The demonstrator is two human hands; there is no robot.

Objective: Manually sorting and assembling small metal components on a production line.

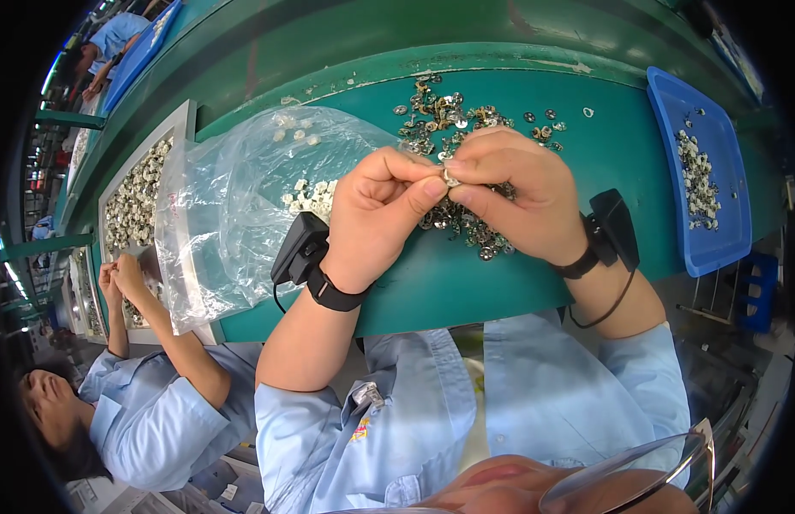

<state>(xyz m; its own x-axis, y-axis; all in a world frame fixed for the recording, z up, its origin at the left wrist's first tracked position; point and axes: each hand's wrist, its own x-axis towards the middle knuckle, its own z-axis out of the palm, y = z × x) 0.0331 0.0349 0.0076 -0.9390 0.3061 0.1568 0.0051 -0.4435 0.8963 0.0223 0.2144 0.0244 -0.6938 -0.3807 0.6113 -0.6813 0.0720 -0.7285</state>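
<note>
My left hand (376, 214) and my right hand (526, 188) meet above the green table, fingertips pinched together. Between them is a small whitish part (450, 179) with a metallic glint, mostly covered by the fingers. Which hand bears it cannot be told for certain; both sets of fingertips touch it. Beneath and beyond the hands spreads a loose pile of small round metal pieces (433, 110), silver and brass-coloured. Left of my left hand, small white plastic parts (305, 200) lie on or in a clear plastic bag (234, 197).
A blue tray (674, 154) at the right holds more small white parts. On the left, a pale-framed tray (185, 120) full of white pieces stands near a co-worker's hands (127, 278). A green ledge (372, 64) runs along the table's far side.
</note>
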